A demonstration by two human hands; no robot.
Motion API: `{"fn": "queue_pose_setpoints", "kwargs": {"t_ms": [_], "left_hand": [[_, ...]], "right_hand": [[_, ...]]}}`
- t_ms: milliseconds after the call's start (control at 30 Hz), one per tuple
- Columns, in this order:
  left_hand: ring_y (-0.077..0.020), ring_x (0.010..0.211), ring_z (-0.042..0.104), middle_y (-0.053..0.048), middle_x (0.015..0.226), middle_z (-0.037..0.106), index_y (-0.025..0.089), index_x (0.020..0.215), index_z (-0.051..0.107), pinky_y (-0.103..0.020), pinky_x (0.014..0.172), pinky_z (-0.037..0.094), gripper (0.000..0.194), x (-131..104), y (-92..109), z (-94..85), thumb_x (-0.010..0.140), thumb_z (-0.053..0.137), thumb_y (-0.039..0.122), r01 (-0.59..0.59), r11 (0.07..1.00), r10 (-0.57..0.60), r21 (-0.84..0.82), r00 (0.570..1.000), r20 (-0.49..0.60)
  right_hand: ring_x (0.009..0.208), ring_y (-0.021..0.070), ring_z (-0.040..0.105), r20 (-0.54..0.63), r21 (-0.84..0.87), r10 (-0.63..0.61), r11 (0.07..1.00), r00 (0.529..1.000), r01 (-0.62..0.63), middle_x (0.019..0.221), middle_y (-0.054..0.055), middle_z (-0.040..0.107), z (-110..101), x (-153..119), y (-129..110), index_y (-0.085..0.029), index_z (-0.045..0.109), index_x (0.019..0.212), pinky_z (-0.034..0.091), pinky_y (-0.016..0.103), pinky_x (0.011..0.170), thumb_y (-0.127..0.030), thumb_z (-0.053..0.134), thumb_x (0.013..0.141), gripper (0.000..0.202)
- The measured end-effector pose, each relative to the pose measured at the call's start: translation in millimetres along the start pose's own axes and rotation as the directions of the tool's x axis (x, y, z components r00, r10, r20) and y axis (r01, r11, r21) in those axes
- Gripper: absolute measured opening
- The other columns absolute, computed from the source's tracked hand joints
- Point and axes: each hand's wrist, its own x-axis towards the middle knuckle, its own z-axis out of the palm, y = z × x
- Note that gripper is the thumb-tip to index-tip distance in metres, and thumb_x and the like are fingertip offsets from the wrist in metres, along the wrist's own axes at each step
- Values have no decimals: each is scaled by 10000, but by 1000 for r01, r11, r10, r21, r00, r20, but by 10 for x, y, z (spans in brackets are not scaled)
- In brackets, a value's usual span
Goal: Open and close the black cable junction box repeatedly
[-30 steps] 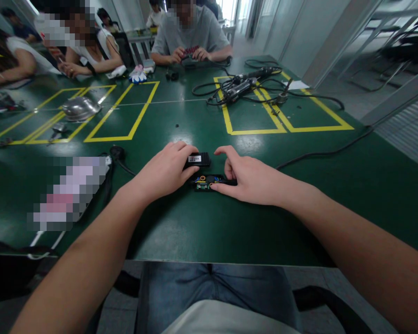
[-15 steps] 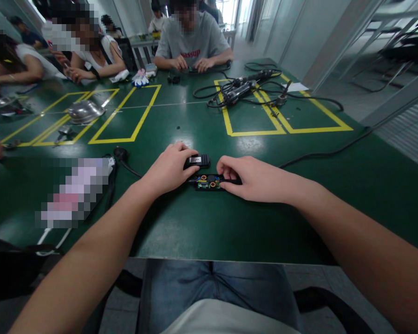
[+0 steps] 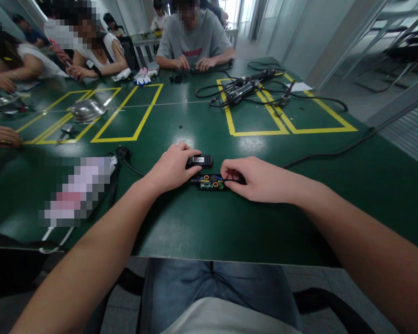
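Note:
A slim black housing lies open on the green table in front of me, its circuit board [image 3: 206, 184] showing copper coils and coloured parts. Just behind it sits a black ribbed cover [image 3: 206, 161] with a white label. My left hand [image 3: 174, 168] has its thumb and fingers closed around the left end of that cover. At the housing's right end, my right hand [image 3: 252, 178] pinches a black cable [image 3: 237, 181] between thumb and curled fingers. The fingers partly hide where the cable enters.
Left of my arm lie a blurred pale object [image 3: 78, 190] and a black plug [image 3: 123, 152]. A metal bowl-like part [image 3: 88, 110] stands farther off. Tangled black cables and tools [image 3: 244, 92] lie at the back right. A co-worker's hand [image 3: 2, 136] rests at the left edge; other people sit opposite.
The view has shifted slightly. Both my hands keep nearly the same hold. A co-worker's hand at the left edge has come further into view.

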Motion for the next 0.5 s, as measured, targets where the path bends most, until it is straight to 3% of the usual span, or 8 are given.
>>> {"fn": "queue_pose_setpoints", "kwargs": {"t_ms": [133, 267, 367, 433, 500], "left_hand": [[-361, 1333, 682, -159, 1410, 720, 194, 1527, 775, -551, 1232, 553, 512, -1, -1, 17, 1035, 750, 333, -6, 1000, 6, -6, 1000, -5], [-373, 1404, 630, -166, 1489, 687, 187, 1504, 758, -573, 1271, 507, 547, -35, 56, -36, 981, 819, 334, -65, 998, 63, -9, 985, -160], [-335, 1301, 663, -134, 1377, 719, 196, 1261, 799, -516, 1183, 538, 329, -85, 128, -165, 972, 813, 353, -122, 991, 103, -63, 964, -245], [-262, 1022, 704, -74, 1095, 750, 197, 1054, 767, -417, 968, 574, 188, -121, 170, -257, 975, 790, 366, -145, 976, 124, -160, 983, -133], [-210, 829, 675, -20, 896, 727, 208, 961, 718, -348, 807, 529, 153, -153, 202, -319, 973, 773, 350, -132, 953, 150, -271, 988, 47]], "right_hand": [[742, 194, 610, 15, -3, 9, 1000, 1000, -9, 818, -7, 675, -3, -3, 4, -240, 611, 942, 413, 318, 719, -141, 666, 994, 125], [741, 193, 614, 10, 5, 12, 1000, 1000, -12, 816, -9, 680, -17, -8, 14, -240, 622, 943, 415, 318, 719, -142, 678, 980, 119], [751, 198, 625, 9, 24, 6, 1000, 1000, -6, 821, -1, 696, -22, -6, 21, -237, 643, 949, 418, 322, 729, -161, 684, 977, 92], [759, 201, 630, 12, 25, 4, 1000, 1000, -4, 830, 5, 701, -21, -3, 22, -235, 651, 955, 422, 323, 731, -180, 681, 987, 70], [759, 200, 627, 18, 24, 5, 1000, 1000, -5, 835, 8, 703, -17, 0, 19, -235, 654, 961, 422, 322, 726, -201, 670, 1005, 58]]}}
